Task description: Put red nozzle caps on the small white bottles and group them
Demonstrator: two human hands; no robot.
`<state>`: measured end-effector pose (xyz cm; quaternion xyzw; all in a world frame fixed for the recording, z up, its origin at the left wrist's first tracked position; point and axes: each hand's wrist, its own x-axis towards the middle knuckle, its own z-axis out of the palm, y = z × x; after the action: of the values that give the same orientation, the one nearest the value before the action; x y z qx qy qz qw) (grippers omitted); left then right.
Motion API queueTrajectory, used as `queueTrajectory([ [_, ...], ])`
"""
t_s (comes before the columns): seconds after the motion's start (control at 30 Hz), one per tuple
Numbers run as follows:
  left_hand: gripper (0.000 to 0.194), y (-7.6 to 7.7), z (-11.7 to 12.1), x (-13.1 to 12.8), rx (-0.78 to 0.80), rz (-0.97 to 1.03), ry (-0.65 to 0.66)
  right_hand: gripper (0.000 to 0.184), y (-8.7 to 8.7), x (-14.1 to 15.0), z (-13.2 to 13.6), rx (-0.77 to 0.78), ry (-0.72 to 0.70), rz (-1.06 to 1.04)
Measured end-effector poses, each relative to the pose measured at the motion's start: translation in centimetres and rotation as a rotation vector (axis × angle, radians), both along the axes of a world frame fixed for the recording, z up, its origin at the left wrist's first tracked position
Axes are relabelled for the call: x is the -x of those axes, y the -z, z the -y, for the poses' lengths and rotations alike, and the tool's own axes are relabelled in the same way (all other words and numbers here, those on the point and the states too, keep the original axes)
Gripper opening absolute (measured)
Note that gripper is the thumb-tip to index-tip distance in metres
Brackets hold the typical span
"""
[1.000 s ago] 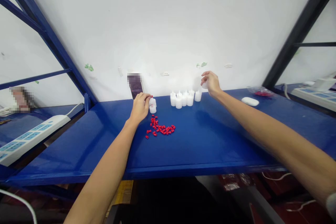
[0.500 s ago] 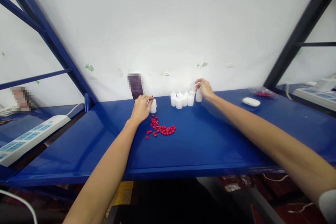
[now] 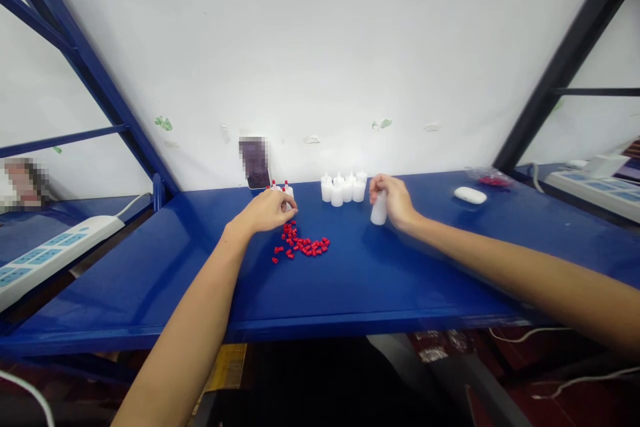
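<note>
My right hand (image 3: 393, 199) is closed round a small white bottle (image 3: 379, 210), held just above the blue shelf (image 3: 200, 267) in front of a cluster of several uncapped white bottles (image 3: 343, 189). My left hand (image 3: 265, 211) hovers with fingers curled over the far end of a heap of red caps (image 3: 300, 246); whether it pinches a cap is hidden. Just behind that hand, two white bottles with red caps (image 3: 285, 189) stand by the wall.
A phone (image 3: 256, 163) leans on the white wall. A white oval case (image 3: 470, 195) and a clear bag of red caps (image 3: 493, 179) lie at the right. White power strips (image 3: 55, 250) sit on side shelves. Blue and black frame struts rise at both sides.
My right hand lowered onto the rightmost bottle of the cluster, closed on it and drew it toward me. My left hand left the capped bottles and pulled back over the red caps.
</note>
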<state>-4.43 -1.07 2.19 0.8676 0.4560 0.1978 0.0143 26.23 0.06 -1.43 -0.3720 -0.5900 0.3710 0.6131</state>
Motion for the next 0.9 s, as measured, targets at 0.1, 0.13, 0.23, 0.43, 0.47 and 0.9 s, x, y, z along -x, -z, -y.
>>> queueTrajectory([
  [0.1,0.011,0.4,-0.2,0.3,0.089,-0.026,0.022,0.017,-0.3,2.7,2.3,0.016,-0.143,0.023],
  [0.13,0.011,0.5,-0.3,0.4,0.112,-0.033,0.032,0.017,-0.3,3.6,2.7,0.023,-0.193,0.016],
  [0.23,0.013,0.7,-0.4,0.5,0.171,-0.068,0.036,0.019,-0.2,5.8,3.2,0.037,-0.307,-0.032],
  [0.43,0.015,0.7,-0.1,-0.4,0.119,-0.052,0.032,0.03,0.1,6.5,3.1,0.298,-0.697,-0.1],
  [0.47,0.015,0.7,0.0,-0.7,0.073,-0.02,0.038,0.03,0.2,6.4,3.2,0.331,-0.761,-0.101],
  [0.9,0.012,0.4,3.0,-6.4,-0.015,0.614,0.182,0.042,0.9,4.4,4.0,-0.391,-0.306,0.42],
])
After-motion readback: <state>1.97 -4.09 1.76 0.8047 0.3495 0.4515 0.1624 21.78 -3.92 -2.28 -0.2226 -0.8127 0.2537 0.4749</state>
